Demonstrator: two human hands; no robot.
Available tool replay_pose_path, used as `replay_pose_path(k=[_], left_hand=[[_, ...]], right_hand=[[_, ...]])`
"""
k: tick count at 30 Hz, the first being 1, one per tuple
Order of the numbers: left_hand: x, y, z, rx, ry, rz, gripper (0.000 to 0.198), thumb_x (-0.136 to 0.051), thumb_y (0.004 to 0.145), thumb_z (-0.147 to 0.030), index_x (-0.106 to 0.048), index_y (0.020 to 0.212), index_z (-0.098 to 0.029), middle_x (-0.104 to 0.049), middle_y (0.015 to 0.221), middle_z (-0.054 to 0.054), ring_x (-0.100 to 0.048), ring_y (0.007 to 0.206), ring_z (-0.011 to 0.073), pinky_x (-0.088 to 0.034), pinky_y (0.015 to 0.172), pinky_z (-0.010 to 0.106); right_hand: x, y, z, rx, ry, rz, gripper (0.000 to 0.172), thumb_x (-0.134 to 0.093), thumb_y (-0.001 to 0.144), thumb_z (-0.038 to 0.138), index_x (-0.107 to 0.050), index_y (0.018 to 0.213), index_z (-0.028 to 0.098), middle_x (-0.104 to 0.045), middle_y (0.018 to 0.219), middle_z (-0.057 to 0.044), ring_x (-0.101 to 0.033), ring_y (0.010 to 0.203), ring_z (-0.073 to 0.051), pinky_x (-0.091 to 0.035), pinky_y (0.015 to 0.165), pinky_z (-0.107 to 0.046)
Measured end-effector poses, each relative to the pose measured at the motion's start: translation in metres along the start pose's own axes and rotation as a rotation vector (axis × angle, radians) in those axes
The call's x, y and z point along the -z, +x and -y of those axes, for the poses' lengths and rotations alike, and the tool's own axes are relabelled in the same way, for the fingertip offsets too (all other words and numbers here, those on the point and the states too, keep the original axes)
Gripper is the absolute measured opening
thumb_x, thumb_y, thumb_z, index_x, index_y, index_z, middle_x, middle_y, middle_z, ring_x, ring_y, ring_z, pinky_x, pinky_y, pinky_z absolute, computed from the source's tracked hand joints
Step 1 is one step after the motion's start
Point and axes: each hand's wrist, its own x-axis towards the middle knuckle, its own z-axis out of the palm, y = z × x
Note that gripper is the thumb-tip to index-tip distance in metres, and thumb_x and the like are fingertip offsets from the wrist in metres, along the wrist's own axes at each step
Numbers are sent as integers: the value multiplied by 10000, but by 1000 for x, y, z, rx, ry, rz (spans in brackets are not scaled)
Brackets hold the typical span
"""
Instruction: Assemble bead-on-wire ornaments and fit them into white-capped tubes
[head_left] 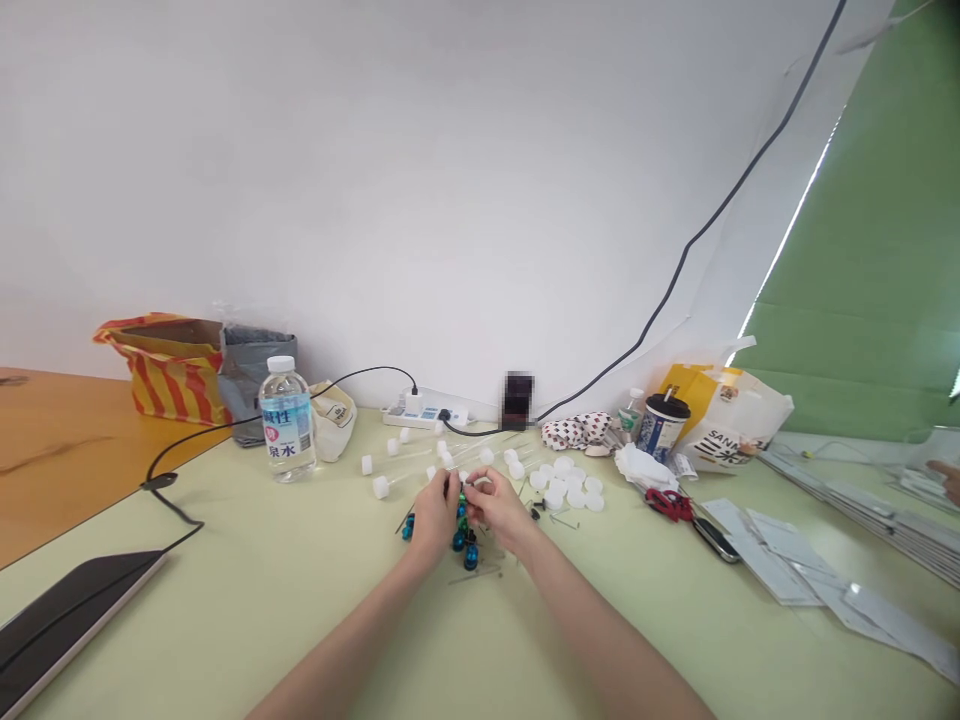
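My left hand (435, 515) and my right hand (495, 508) are close together over the middle of the table, thumbs and fingers pinched. Whatever sits between the fingertips is dark, tiny and too small to name. Just below them lie several shiny blue-and-black small parts (470, 556), with bits of green among them, partly hidden by the hands. Another blue part (409, 526) rests left of my left hand. Thin metal pins or rods (476, 574) are scattered on the table nearer me. To the right of my right hand are several white round caps (574, 488) and a bent metal hex key (564, 521).
Transparent tubes with white caps (382, 487) lie beyond my hands, before a power strip (427, 411). A water bottle (289, 430) stands left, near a dark flat device (75, 620). At right are red-handled scissors (669, 505), a cup (663, 425) and flat white packets (772, 555).
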Motion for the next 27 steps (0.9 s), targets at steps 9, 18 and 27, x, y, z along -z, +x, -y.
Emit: replay_pose_path(k=[9, 18, 27], left_hand=[[0, 0, -1, 3, 7, -6, 277, -349, 833, -354, -344, 593, -214, -401, 488, -45, -361, 451, 119, -277, 480, 239], [0, 0, -1, 13, 14, -7, 281, -342, 831, -356, -340, 588, -215, -408, 496, -42, -374, 458, 123, -285, 487, 243], [1, 1, -3, 25, 5, -16, 297, -332, 835, -360, -337, 578, -213, -414, 494, -37, -383, 457, 120, -277, 471, 238]], right_hand=[[1, 2, -2, 2, 35, -6, 442, -764, 520, 433, -495, 770, 188, -478, 545, 70, -451, 434, -64, -312, 395, -182], [0, 1, -1, 14, 73, -4, 475, -780, 497, 426, -483, 789, 198, -480, 554, 75, -460, 448, -66, -322, 409, -182], [1, 1, -1, 50, 101, 21, 453, -778, 515, 394, -493, 808, 199, -489, 588, 69, -445, 445, -55, -320, 413, -182]])
